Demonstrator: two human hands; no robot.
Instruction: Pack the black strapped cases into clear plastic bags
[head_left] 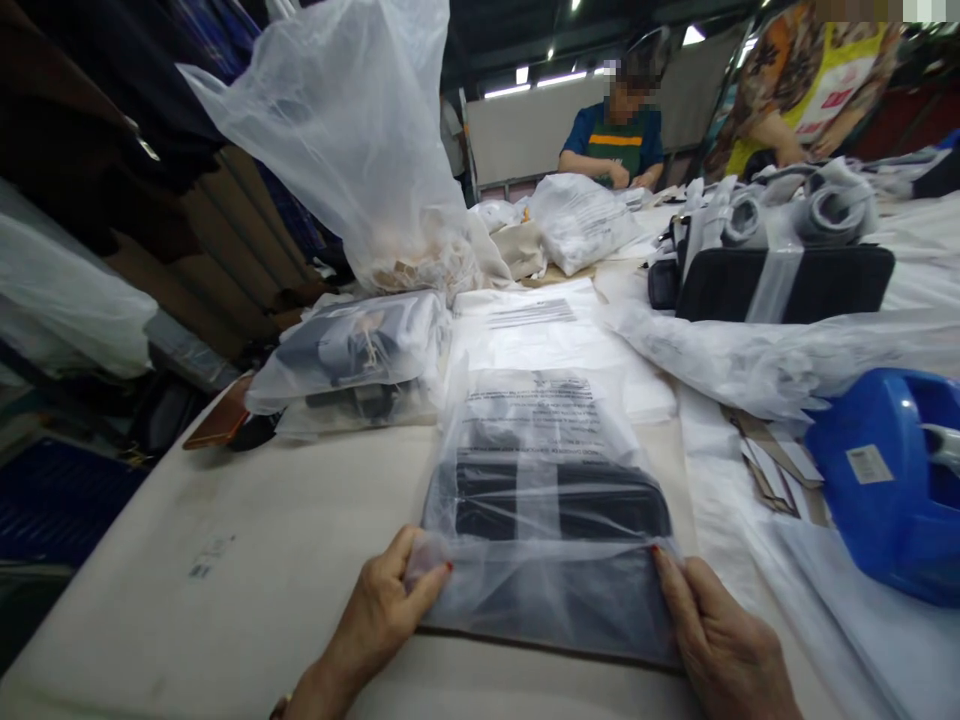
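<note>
A clear plastic bag (551, 520) with printed text lies on the table in front of me, with a black flat item (559, 500) inside it. My left hand (382, 610) pinches the bag's near left corner, thumb on top. My right hand (720, 645) grips the bag's near right edge, fingers closed on the plastic. The near end of the bag is folded over towards me.
A stack of bagged dark items (352, 360) lies to the left, and a big upright plastic bag (360, 140) stands behind it. A blue tape dispenser (892, 480) sits at the right. Black cases (780, 280) and rolls lie further back. Two people work at the far side.
</note>
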